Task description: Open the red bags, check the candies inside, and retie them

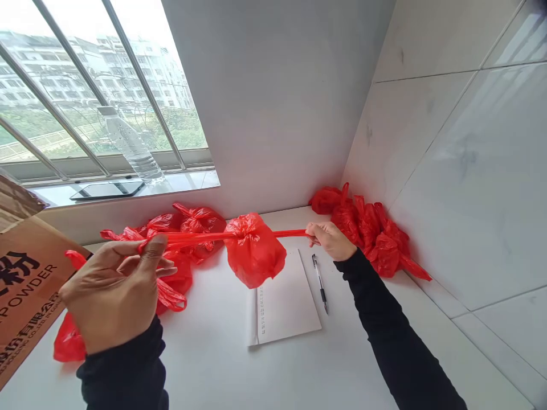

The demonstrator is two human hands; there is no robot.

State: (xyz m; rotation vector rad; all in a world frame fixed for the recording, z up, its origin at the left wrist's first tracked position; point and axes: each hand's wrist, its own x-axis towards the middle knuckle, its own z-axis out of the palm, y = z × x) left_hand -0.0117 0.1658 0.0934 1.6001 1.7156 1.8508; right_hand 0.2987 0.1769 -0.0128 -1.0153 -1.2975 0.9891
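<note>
A red plastic bag [256, 256] hangs in the middle of the view, bunched into a round bundle with a knot at its top. Its two handles are drawn out taut to either side. My left hand [117, 285] pinches the end of the left handle between thumb and forefinger. At the other end my right hand [331, 239] is closed on the right handle. What the bag contains is hidden. Below and behind it lies a spiral notebook [288, 307] with a blank page up, and a pen [319, 285] rests just right of that.
More red knotted bags [192, 228] are heaped behind my left hand, and another pile of red bags [376, 233] lies against the tiled wall. A cardboard box [29, 296] stands at the left. The windowsill holds a water bottle [132, 148] and a dark flat device [106, 191].
</note>
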